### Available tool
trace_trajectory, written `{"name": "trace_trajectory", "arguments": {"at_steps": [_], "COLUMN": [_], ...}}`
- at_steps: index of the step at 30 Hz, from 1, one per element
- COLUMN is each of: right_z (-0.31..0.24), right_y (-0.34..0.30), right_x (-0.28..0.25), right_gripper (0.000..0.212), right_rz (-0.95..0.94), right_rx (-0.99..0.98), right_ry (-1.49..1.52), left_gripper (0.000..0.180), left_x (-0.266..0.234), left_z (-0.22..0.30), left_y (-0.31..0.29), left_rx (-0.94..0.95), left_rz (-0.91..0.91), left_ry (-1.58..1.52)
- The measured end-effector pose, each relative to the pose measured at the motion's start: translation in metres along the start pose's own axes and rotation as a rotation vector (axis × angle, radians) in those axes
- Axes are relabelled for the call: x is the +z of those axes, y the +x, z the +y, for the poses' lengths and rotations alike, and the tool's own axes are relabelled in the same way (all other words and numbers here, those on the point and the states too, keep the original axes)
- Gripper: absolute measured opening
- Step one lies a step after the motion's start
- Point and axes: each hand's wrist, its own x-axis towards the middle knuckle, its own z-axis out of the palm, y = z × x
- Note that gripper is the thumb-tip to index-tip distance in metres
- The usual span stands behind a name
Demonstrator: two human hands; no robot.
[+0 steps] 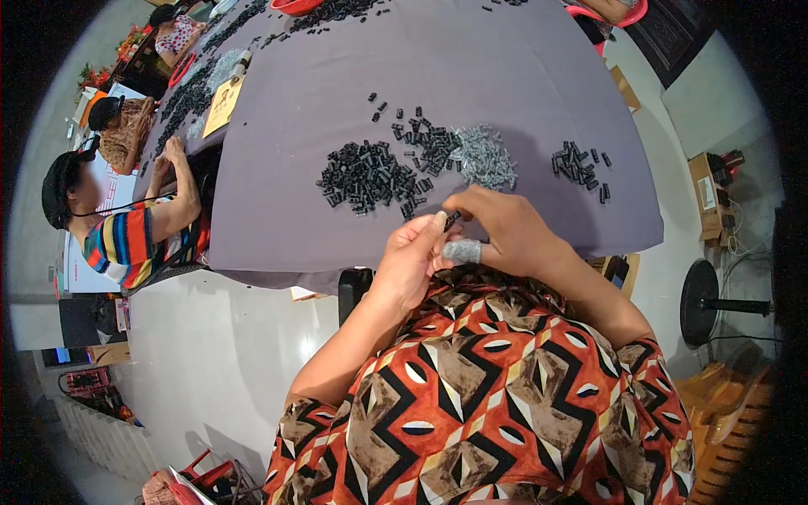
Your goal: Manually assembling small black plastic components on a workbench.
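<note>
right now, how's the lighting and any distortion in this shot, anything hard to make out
Head view: soft shadow on the gray tablecloth, right of the pile of small silvery parts; head view: bright glare on the pale floor; head view: fisheye bend in the tablecloth's edges, black rim; head view: small black part by the left hand's thumb, too small for detail.

Illumination: bright and even across the bench [320, 101]. A soft shadow falls on its surface beyond the hands [515, 231]. The glossy floor [181, 353] shows a white glare spot and diffuse shadows. Fisheye distortion bends straight edges; corners darken to black. Detail softens peripherally.
</note>
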Motion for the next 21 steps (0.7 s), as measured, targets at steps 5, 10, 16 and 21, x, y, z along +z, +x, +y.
{"name": "trace_trajectory", "arguments": {"at_steps": [5, 10, 16, 21], "right_z": [-0.004, -0.003, -0.001, 0.015], "right_y": [-0.001, 0.001, -0.001, -0.009], "right_x": [0.007, 0.014, 0.012, 0.033], "right_gripper": [0.045, 0.033, 0.025, 0.021], "right_rz": [0.005, 0.033, -0.016, 0.001], "right_rx": [0.041, 0.03, 0.05, 0.052], "right_ry": [-0.115, -0.202, -0.184, -0.203], "left_gripper": [0.025, 0.024, 0.022, 0.02], "left_x": [0.005, 0.001, 0.004, -0.011], "left_z": [0.0, -0.002, -0.001, -0.011], "left_y": [-0.001, -0.001, -0.001, 0.009], "left_rx": [0.022, 0.01, -0.022, -0.016], "left_rz": [0.011, -0.012, -0.031, -0.016], "left_ry": [-0.01, -0.002, 0.061, 0.332]}}
